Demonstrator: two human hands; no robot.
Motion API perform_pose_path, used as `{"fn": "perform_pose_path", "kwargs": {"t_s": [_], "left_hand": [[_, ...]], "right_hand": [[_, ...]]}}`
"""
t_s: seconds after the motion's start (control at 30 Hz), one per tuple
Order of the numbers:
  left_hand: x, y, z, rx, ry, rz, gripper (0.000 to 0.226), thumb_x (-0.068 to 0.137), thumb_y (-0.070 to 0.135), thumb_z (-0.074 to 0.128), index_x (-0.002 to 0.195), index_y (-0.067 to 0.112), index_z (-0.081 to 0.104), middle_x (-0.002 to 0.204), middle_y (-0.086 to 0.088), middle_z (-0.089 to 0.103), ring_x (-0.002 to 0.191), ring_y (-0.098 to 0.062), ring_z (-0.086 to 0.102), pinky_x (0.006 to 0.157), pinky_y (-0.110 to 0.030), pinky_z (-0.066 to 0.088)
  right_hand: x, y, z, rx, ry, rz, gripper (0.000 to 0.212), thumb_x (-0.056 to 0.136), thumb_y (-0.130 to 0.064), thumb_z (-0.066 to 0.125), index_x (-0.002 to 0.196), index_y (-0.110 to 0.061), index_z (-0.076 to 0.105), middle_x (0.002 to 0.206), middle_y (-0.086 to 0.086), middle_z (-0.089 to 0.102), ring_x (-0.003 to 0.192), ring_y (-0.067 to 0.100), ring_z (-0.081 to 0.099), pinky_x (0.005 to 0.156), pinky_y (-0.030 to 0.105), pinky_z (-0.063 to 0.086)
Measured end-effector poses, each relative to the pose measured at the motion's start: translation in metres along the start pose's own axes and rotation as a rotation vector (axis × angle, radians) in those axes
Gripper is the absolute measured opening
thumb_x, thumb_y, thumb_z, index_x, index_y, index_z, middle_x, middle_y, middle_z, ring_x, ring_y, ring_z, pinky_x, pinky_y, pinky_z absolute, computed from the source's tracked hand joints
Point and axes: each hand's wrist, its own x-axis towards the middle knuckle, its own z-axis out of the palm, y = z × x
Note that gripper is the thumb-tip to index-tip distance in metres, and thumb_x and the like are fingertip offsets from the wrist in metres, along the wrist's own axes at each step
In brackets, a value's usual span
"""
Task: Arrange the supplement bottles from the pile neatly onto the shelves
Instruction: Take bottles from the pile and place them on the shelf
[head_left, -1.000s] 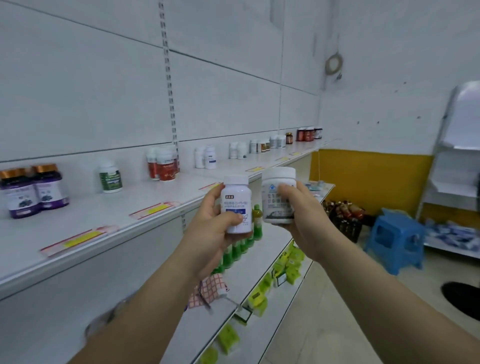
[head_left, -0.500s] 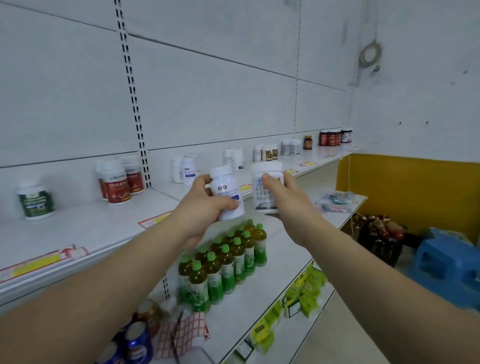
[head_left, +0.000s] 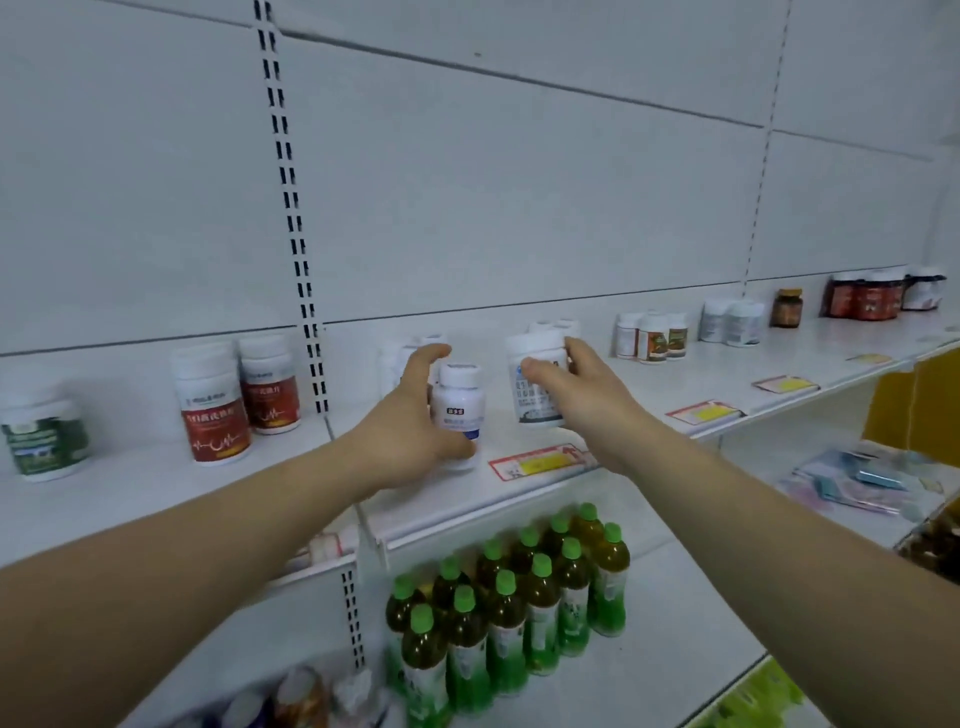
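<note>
Both hands were up at the upper shelf (head_left: 156, 493), each with its own bottle. The left hand (head_left: 410, 421) had the small white bottle (head_left: 460, 410), the one with the blue band on the label. The thumb was wrapped across the low front of it and the fingers were curled round the back, with the index finger lifted a bit clear of the cap. The right hand (head_left: 587, 400) was holding the bigger white bottle (head_left: 537, 384), thumb pressed on the label and fingers curled round the far side near the lid.

Both bottles stood upright near the front of that shelf, side by side but apart, just behind the red and yellow price tag (head_left: 540, 462). Honestly couldn't tell if their bases were touching the shelf or sitting a hair above it, since the left thumb covered one base and the frame was a bit blurry.

More white bottles (head_left: 556, 327) sat at the back, right behind them. Off to the left were two red-label bottles (head_left: 215, 410) and a green-label bottle (head_left: 44, 436). Further right along the same shelf were a cluster of brown-label bottles (head_left: 652, 335), a little brown jar (head_left: 787, 307) and some dark red jars (head_left: 865, 296). On the lower shelf (head_left: 675, 623) stood a bunch of green-capped drink bottles (head_left: 519, 597).
</note>
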Motion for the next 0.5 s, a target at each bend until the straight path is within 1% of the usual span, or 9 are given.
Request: {"fn": "perform_pose_path", "kwargs": {"t_s": [0.03, 0.1, 0.17, 0.27, 0.33, 0.37, 0.43, 0.5], "left_hand": [[0.006, -0.001, 0.002, 0.046, 0.012, -0.002, 0.087, 0.077, 0.008, 0.073, 0.139, 0.038, 0.019, 0.099, 0.009, 0.052, 0.085, -0.012, 0.061, 0.067, -0.014, 0.044], [0.018, -0.004, 0.008, 0.129, 0.054, -0.020, 0.083, 0.077, 0.010, 0.073, 0.139, 0.036, 0.024, 0.107, 0.004, 0.054, 0.088, -0.015, 0.060, 0.070, -0.019, 0.044], [0.028, -0.007, 0.017, 0.207, 0.098, -0.055, 0.082, 0.077, 0.014, 0.075, 0.138, 0.037, 0.025, 0.113, 0.003, 0.055, 0.094, -0.018, 0.059, 0.077, -0.022, 0.042], [0.041, -0.010, 0.031, 0.270, 0.174, -0.098, 0.084, 0.075, 0.017, 0.076, 0.139, 0.036, 0.024, 0.118, 0.004, 0.054, 0.096, -0.016, 0.058, 0.079, -0.021, 0.041], [0.048, -0.008, 0.036, 0.290, 0.210, -0.122, 0.087, 0.075, 0.020, 0.077, 0.142, 0.035, 0.023, 0.126, 0.006, 0.049, 0.104, -0.014, 0.055, 0.085, -0.020, 0.040], [0.050, -0.008, 0.037, 0.335, 0.232, -0.121, 0.086, 0.075, 0.024, 0.077, 0.143, 0.034, 0.024, 0.132, 0.006, 0.044, 0.112, -0.013, 0.051, 0.091, -0.021, 0.038], [0.055, -0.010, 0.035, 0.501, 0.298, -0.090, 0.080, 0.077, 0.032, 0.075, 0.144, 0.032, 0.029, 0.144, 0.004, 0.033, 0.129, -0.015, 0.037, 0.105, -0.025, 0.029], [0.061, -0.013, 0.032, 0.624, 0.345, -0.089, 0.077, 0.077, 0.038, 0.074, 0.143, 0.032, 0.034, 0.152, 0.002, 0.024, 0.139, -0.017, 0.023, 0.111, -0.031, 0.020]], "right_hand": [[0.014, 0.005, 0.000, -0.015, -0.033, -0.005, 0.036, 0.083, -0.041, 0.064, 0.116, -0.034, 0.051, 0.111, -0.008, 0.064, 0.101, 0.013, 0.062, 0.090, 0.037, 0.051], [0.037, 0.014, -0.002, -0.053, -0.102, -0.021, 0.040, 0.083, -0.040, 0.066, 0.120, -0.031, 0.051, 0.111, -0.008, 0.064, 0.099, 0.011, 0.062, 0.086, 0.032, 0.050], [0.057, 0.024, -0.006, -0.079, -0.174, -0.026, 0.044, 0.084, -0.038, 0.066, 0.123, -0.026, 0.051, 0.113, -0.006, 0.064, 0.098, 0.011, 0.062, 0.087, 0.032, 0.050], [0.078, 0.036, -0.011, -0.107, -0.282, -0.020, 0.048, 0.084, -0.036, 0.067, 0.126, -0.022, 0.048, 0.114, -0.003, 0.062, 0.097, 0.012, 0.062, 0.083, 0.030, 0.048], [0.088, 0.042, -0.015, -0.083, -0.324, -0.016, 0.049, 0.084, -0.033, 0.068, 0.127, -0.022, 0.047, 0.114, -0.003, 0.061, 0.095, 0.012, 0.060, 0.080, 0.028, 0.046], [0.091, 0.044, -0.016, -0.072, -0.340, -0.013, 0.049, 0.084, -0.033, 0.068, 0.126, -0.022, 0.046, 0.112, -0.003, 0.060, 0.093, 0.011, 0.059, 0.079, 0.027, 0.045], [0.096, 0.046, -0.017, -0.041, -0.368, -0.012, 0.048, 0.084, -0.031, 0.068, 0.125, -0.023, 0.045, 0.108, -0.005, 0.057, 0.089, 0.008, 0.057, 0.075, 0.026, 0.043], [0.098, 0.050, -0.018, -0.011, -0.386, -0.012, 0.049, 0.082, -0.028, 0.069, 0.124, -0.025, 0.043, 0.107, -0.006, 0.057, 0.090, 0.009, 0.057, 0.076, 0.027, 0.043]]}}
